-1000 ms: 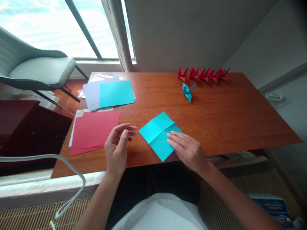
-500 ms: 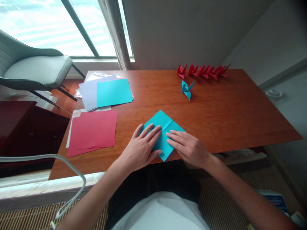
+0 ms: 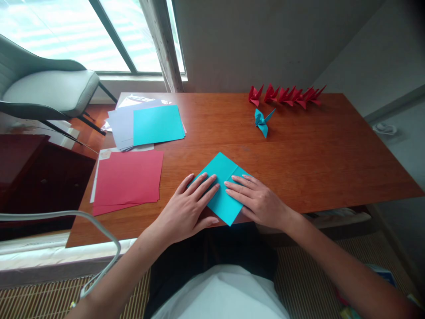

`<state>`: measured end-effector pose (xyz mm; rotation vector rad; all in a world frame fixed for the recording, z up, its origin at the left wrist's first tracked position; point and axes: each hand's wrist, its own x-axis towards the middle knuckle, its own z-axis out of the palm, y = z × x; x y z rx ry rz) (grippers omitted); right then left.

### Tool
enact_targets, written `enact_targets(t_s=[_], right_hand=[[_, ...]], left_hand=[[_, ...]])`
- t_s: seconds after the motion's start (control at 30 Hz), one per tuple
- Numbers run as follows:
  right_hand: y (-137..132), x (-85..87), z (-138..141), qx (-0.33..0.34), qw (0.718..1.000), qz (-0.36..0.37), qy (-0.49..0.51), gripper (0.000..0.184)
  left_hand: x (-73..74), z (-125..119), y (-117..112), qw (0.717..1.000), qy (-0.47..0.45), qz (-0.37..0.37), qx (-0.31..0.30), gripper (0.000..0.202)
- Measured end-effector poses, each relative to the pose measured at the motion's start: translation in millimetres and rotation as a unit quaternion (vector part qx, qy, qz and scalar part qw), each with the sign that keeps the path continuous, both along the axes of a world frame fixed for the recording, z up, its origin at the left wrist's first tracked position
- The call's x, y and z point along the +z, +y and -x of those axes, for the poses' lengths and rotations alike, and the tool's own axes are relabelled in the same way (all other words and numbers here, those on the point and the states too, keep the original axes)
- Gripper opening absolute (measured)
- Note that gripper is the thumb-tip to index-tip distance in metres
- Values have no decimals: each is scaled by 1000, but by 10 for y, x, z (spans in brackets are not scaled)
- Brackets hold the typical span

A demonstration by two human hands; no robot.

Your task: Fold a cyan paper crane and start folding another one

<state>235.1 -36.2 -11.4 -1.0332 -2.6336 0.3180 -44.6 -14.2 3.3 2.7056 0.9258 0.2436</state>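
A blue square of origami paper (image 3: pixel 222 204) lies on the table close to its front edge, turned so one corner points toward me. A crease runs across its upper right part. My left hand (image 3: pixel 191 206) rests on the paper's left side, fingers stretched out and slightly spread, thumb near the lower left edge. On the right side, my right hand (image 3: pixel 257 199) lies with its fingers extended flat over the paper. Beyond them stands a folded blue paper crane (image 3: pixel 261 122).
Several red paper cranes (image 3: pixel 287 96) stand in a row at the table's back edge. Red sheets (image 3: pixel 129 181) and a pile topped by blue sheets (image 3: pixel 158 125) lie on the left of the wooden table (image 3: pixel 315 164). A chair (image 3: pixel 49 91) and a white cable (image 3: pixel 99 228) are farther left.
My left hand has slid slightly left on the paper, and its thumb has come off the lower corner. My right fingers have moved a little left. The view has shifted slightly.
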Motion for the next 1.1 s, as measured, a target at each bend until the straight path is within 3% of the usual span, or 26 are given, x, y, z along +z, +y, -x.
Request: enact_targets(t_s=[0.23, 0.47, 0.67, 0.87, 1.1], right_hand=[[15, -15, -54, 2, 998, 18, 53, 47], [46, -30, -124, 3, 993, 49, 103, 44], [62, -33, -157, 2, 990, 53, 129, 39], [75, -18, -176, -1, 982, 54, 179, 32], [87, 40, -153, -49, 968, 80, 234, 23]], left_hand=[[-21, 2, 10, 1000, 4, -11, 14, 52], [4, 91, 10, 998, 2, -54, 13, 40], [-53, 113, -31, 995, -71, -63, 4, 29], [-119, 87, -5, 980, -184, -48, 59, 18], [-36, 36, -27, 964, -230, 9, 132, 11]])
